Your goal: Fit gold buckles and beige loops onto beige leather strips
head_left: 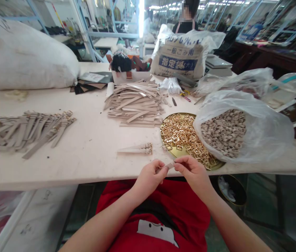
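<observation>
Between my two hands, just over the table's front edge, is a short beige strap [169,165]. My left hand [152,175] pinches one end of it, and my right hand [190,169] has its fingertips closed at the other end. Whether a small part sits in the right fingertips is hidden. Behind the hands lies a small group of straps with gold buckles [135,149]. To the right, a round gold tray [177,153] bears many loose gold buckles [181,131]. A clear plastic bag [266,131] of small beige loops [225,133] overlaps the tray's right side.
A heap of flat beige strips [134,103] lies mid-table. At left is a pile of buckled straps [29,131], with a big white sack [27,56] behind. A white box [132,76] and printed bag [178,56] stand at the back. A bin [233,190] is below the edge.
</observation>
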`<state>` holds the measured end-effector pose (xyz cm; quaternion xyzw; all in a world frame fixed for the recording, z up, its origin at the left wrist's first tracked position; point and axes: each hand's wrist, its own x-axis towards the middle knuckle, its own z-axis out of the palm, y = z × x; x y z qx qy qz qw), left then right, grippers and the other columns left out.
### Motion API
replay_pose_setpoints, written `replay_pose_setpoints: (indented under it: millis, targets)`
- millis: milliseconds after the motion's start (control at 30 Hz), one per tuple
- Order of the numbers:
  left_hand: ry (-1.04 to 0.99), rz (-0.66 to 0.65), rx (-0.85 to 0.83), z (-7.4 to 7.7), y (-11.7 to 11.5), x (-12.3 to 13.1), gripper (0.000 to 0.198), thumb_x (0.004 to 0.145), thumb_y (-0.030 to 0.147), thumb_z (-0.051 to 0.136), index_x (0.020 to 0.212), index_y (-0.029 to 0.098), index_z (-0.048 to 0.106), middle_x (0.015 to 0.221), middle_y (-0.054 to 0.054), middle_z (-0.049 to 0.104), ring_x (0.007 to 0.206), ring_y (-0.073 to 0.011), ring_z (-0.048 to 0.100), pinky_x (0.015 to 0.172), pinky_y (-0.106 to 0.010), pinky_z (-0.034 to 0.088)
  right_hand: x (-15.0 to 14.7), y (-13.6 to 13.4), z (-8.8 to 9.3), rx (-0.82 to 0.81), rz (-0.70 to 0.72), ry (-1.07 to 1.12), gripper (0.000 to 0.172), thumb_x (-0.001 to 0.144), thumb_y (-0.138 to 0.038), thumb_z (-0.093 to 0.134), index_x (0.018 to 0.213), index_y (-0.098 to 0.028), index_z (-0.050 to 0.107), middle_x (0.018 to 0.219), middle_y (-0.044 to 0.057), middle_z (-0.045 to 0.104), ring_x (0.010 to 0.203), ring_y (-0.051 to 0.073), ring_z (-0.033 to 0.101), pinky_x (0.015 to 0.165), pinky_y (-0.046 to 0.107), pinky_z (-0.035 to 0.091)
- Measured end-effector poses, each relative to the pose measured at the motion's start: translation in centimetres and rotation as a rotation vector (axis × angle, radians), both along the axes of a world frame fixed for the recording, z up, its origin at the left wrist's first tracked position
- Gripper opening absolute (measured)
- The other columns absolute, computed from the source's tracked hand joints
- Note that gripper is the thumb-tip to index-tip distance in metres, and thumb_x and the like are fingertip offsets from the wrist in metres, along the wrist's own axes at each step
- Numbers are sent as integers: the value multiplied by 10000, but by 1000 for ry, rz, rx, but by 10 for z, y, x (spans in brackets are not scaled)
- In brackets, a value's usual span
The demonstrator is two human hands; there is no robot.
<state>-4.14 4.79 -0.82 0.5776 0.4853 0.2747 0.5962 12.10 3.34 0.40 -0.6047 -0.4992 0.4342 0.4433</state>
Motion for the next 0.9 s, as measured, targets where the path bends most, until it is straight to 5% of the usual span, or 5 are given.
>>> replay_pose_setpoints:
  millis: [200,367,567,900]
  targets:
    - [-36,-70,-38,3,-3,2,198,786,363,456,741,170,466,486,65,454,438,-70,398,449,-185,300,-8,-11,-17,-98,103,140,251,722,-422,609,790,-182,585,606,-15,554,581,131,519,597,275,434]
    - [-86,-102,31,3,-5,-1,164,787,185,404,945,169,444,658,27,562,560,-80,475,549,-198,363,-16,-18,-24,-70,16,207,222,734,-404,608,726,-191,545,600,-32,518,563,114,465,570,249,397]
    - [-94,-96,37,-3,-6,-6,175,797,170,382,971,174,392,695,19,577,568,-82,496,554,-203,376,-22,-28,-24,9,54,332,337,807,-505,463,795,-199,604,647,11,565,623,149,501,623,294,408]
    - [234,-85,91,-5,-8,-12,185,764,281,488,911,184,431,707,-1,601,611,-133,554,558,-235,391,-23,-33,-34,-418,267,716,254,710,-372,655,871,-199,564,727,-22,528,593,89,448,571,227,366]
